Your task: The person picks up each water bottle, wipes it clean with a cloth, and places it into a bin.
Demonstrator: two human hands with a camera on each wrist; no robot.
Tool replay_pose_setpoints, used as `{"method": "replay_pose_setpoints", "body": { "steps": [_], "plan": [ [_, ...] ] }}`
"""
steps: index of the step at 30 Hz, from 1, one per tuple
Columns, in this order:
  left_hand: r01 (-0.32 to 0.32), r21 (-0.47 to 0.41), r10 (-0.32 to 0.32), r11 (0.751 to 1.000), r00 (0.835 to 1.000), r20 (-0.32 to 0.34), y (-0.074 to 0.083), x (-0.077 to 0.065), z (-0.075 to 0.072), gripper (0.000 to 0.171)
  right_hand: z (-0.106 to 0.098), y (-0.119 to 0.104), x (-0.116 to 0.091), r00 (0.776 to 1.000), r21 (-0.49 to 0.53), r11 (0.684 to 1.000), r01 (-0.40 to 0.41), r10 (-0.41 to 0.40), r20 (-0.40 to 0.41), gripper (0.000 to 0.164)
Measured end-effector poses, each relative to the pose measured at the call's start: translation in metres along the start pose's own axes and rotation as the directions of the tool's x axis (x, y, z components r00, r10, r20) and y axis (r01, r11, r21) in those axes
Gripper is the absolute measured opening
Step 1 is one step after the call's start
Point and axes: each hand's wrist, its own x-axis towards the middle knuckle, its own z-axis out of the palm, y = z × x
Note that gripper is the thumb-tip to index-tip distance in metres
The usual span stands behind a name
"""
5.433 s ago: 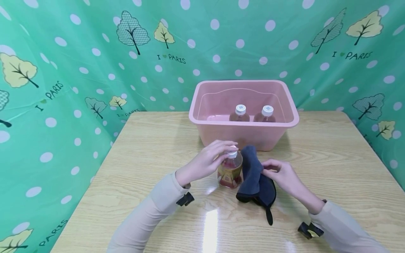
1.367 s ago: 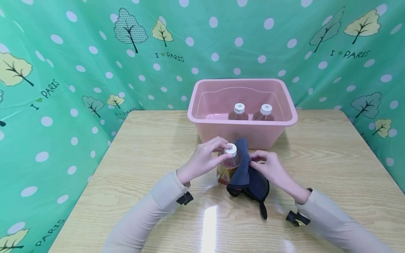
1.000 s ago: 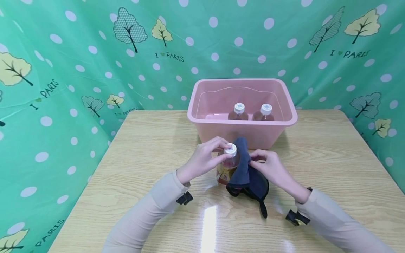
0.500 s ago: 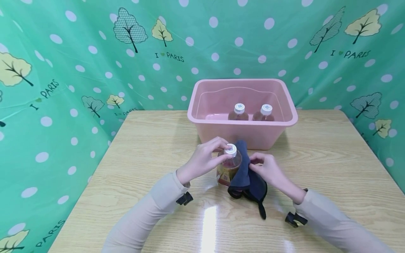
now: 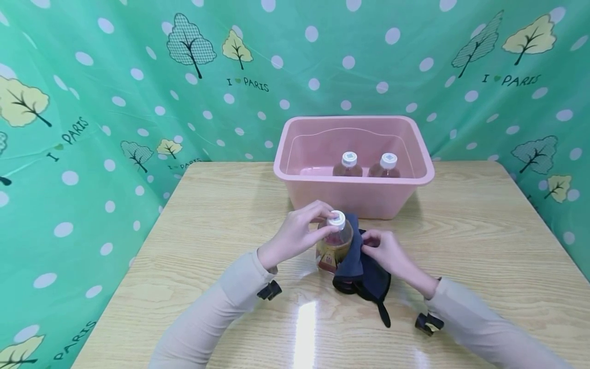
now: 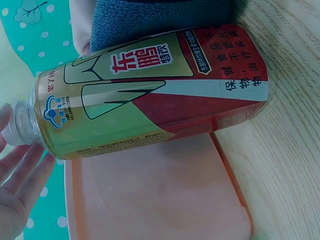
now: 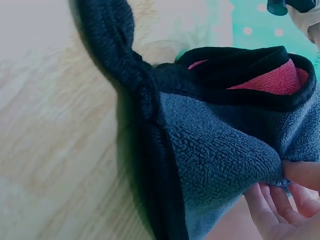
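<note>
A drink bottle (image 5: 329, 256) with a white cap stands upright on the table; the left wrist view shows its red, green and gold label (image 6: 150, 95). My left hand (image 5: 299, 229) holds it by the cap, thumb and fingers at either side. My right hand (image 5: 388, 252) pinches a dark blue-grey towelling cloth (image 5: 352, 260) and holds it against the bottle's right side. The cloth has black edging and a hanging loop (image 5: 383, 314). Seen from the right wrist, pink lining (image 7: 272, 80) shows inside its fold, with my thumb and fingertips (image 7: 300, 172) gripping the pile.
Behind the bottle sits a pink plastic bin (image 5: 355, 197). Inside it stand two similar bottles, one with its cap (image 5: 349, 159) near the middle and the other with its cap (image 5: 388, 161) to the right. A green patterned curtain (image 5: 258, 61) hangs at the table's back edge.
Over about five seconds the cloth has shifted left against the bottle with my right hand. In the last second its raised top has dropped lower, while my left hand keeps its grip on the cap.
</note>
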Motion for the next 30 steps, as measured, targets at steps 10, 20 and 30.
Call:
{"method": "replay_pose_setpoints", "body": {
  "steps": [10, 20, 30],
  "plan": [
    [0.004, 0.004, -0.004, 1.000, 1.000, 0.005, -0.001, 0.000, 0.001, 0.012, 0.007, 0.008, -0.001, 1.000, 0.015, 1.000, -0.013, 0.013, -0.008, 0.008],
    [0.014, 0.000, -0.014, 1.000, 1.000, 0.007, -0.001, 0.000, 0.000, 0.013, 0.005, 0.005, -0.002, 1.000, -0.005, 1.000, -0.009, 0.009, -0.015, 0.009],
    [-0.003, -0.006, 0.003, 1.000, 1.000, -0.001, 0.000, 0.000, -0.002, 0.013, -0.007, -0.017, -0.003, 0.995, 0.003, 0.997, 0.072, -0.072, -0.076, 0.011]
  ]
}}
